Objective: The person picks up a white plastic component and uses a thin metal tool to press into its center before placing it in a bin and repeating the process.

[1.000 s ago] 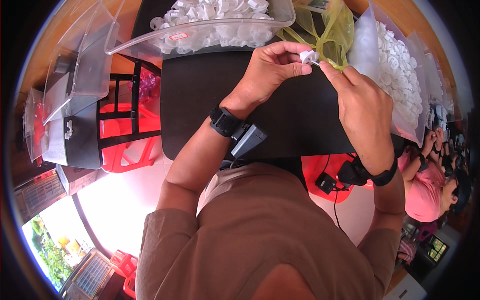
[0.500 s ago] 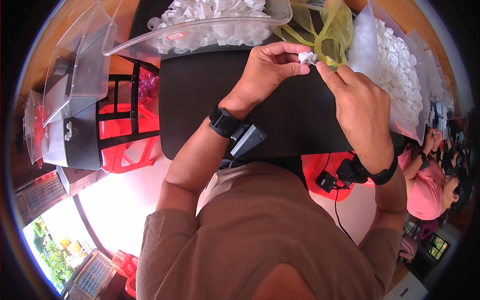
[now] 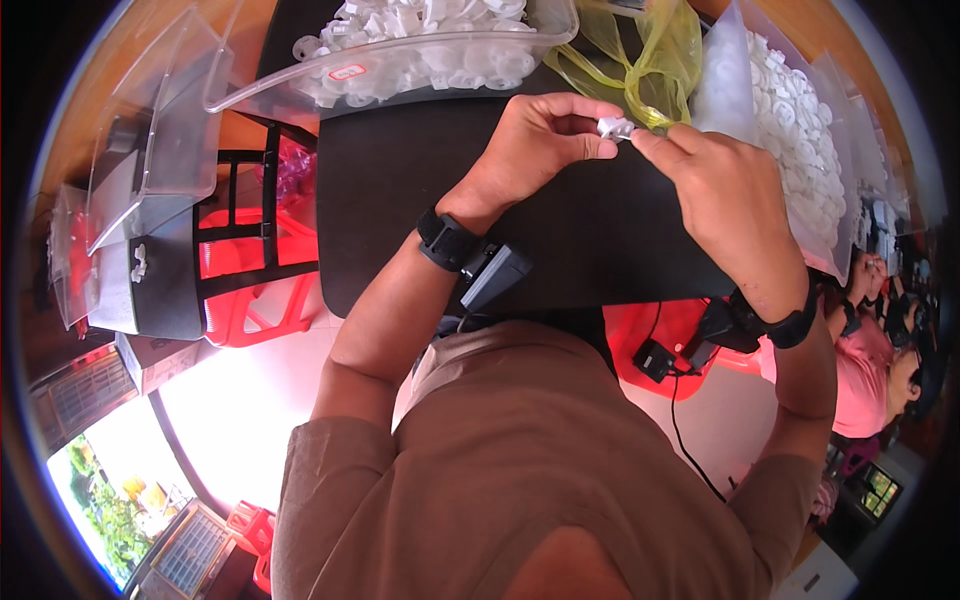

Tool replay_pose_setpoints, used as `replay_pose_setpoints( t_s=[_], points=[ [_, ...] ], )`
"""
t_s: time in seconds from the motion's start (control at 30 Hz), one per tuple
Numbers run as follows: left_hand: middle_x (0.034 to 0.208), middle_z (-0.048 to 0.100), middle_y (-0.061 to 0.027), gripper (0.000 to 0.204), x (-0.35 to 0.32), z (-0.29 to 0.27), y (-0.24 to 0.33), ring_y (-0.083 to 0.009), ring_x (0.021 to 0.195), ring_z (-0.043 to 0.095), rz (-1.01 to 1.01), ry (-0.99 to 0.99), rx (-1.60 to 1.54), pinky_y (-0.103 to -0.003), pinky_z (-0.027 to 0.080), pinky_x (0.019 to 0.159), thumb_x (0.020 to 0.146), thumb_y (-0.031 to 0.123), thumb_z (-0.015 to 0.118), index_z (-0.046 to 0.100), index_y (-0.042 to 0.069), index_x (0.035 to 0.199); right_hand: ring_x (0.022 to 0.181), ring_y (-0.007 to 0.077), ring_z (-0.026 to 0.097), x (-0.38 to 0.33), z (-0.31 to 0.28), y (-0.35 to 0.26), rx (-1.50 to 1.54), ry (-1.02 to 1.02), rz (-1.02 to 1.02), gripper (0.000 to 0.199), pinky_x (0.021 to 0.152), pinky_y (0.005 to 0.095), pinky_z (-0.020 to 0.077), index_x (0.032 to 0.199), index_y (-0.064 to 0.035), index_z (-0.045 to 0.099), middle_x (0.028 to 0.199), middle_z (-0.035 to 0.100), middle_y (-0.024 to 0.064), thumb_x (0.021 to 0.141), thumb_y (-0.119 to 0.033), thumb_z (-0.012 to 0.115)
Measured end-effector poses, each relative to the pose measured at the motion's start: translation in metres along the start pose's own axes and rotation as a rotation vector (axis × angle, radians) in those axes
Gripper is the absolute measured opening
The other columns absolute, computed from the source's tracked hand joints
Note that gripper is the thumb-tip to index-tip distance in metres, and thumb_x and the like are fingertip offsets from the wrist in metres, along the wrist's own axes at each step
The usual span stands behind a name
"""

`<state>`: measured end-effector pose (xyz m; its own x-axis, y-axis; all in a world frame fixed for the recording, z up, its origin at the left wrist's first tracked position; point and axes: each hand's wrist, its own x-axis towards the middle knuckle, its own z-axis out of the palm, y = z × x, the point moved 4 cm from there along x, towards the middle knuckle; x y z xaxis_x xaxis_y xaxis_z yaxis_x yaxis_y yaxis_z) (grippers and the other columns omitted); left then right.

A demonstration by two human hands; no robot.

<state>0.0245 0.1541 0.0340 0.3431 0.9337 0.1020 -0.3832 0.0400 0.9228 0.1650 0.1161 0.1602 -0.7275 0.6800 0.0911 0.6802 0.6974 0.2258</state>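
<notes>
Between thumb and fingers, my left hand point(image 3: 545, 140) pinches a small white plastic part point(image 3: 615, 128) above the dark table point(image 3: 440, 200). From the right, my right hand point(image 3: 715, 180) reaches to the same part, its thumb and index finger closed at the part's right side. A thin light sliver shows at those fingertips, too small to name. Behind the hands lies a yellow-green plastic bag point(image 3: 655, 65). At the far side stands a clear bin point(image 3: 400, 55) of similar white parts, and a second clear bin point(image 3: 840, 215) of white pieces stands to the right.
Red plastic stools point(image 3: 255, 270) stand beside the table at left, and another red stool point(image 3: 640, 330) is under its near edge with black devices and a cable. Further clear bins point(image 3: 150, 150) rise at the left. A co-worker in pink point(image 3: 860, 380) sits at the far right.
My right hand has turned, its wrist and forearm swinging outward to the right, while its fingertips stay by the white part. The white part has tilted slightly; my left hand has barely moved.
</notes>
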Motion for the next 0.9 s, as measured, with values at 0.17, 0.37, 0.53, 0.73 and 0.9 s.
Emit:
replay_pose_setpoints(
  t_s=[0.17,0.37,0.53,0.73,0.9],
  points=[
    [0.103,0.068,-0.0077,0.032,0.002,-0.003,0.001,-0.0128,0.093,0.064,0.05,-0.001,-0.123,-0.026,0.053,0.085,0.081,-0.005,0.07,0.064,-0.001,0.112,0.072,0.0291,0.063,-0.004,-0.005,0.0,0.169,0.058,0.136,0.032,0.058,0.0393,0.0499,0.108,-0.0092,0.065,0.082,0.062,0.0087,0.079,-0.001,0.053],
    [0.104,0.067,-0.0088,0.033,0.003,-0.004,0.002,-0.0142,0.094,0.064,0.035,0.007,-0.164,-0.027,0.053,0.086,0.082,-0.005,0.069,0.062,-0.001,0.114,0.068,0.0306,0.063,-0.001,0.001,-0.003,0.207,0.077,0.189,0.034,0.057,0.0408,0.0504,0.11,-0.0102,0.064,0.083,0.063,0.0094,0.079,0.0,0.054],
    [0.104,0.067,-0.0091,0.033,0.003,-0.003,0.003,-0.0143,0.093,0.065,0.041,0.002,-0.159,-0.028,0.053,0.087,0.081,-0.005,0.069,0.062,-0.001,0.114,0.07,0.0352,0.061,-0.001,0.003,-0.006,0.219,-0.011,0.272,0.041,0.061,0.0419,0.0485,0.116,-0.0092,0.063,0.085,0.063,0.0143,0.079,0.004,0.053],
    [0.104,0.068,-0.0088,0.032,0.001,-0.004,0.002,-0.0138,0.093,0.065,0.039,0.013,-0.126,-0.027,0.053,0.086,0.081,-0.004,0.07,0.064,-0.001,0.112,0.067,0.0335,0.063,0.002,0.006,0.001,0.226,0.066,0.17,0.031,0.059,0.0428,0.0502,0.108,-0.01,0.065,0.078,0.064,0.0123,0.081,-0.001,0.054],
    [0.102,0.068,-0.0083,0.032,0.0,0.0,0.004,-0.0133,0.092,0.065,0.014,-0.013,-0.082,-0.026,0.053,0.085,0.08,-0.004,0.071,0.064,-0.001,0.111,0.069,0.034,0.063,0.001,0.006,0.01,0.291,0.022,0.156,0.033,0.06,0.043,0.05,0.108,-0.0116,0.066,0.079,0.065,0.0133,0.08,0.0,0.053]
  ],
)
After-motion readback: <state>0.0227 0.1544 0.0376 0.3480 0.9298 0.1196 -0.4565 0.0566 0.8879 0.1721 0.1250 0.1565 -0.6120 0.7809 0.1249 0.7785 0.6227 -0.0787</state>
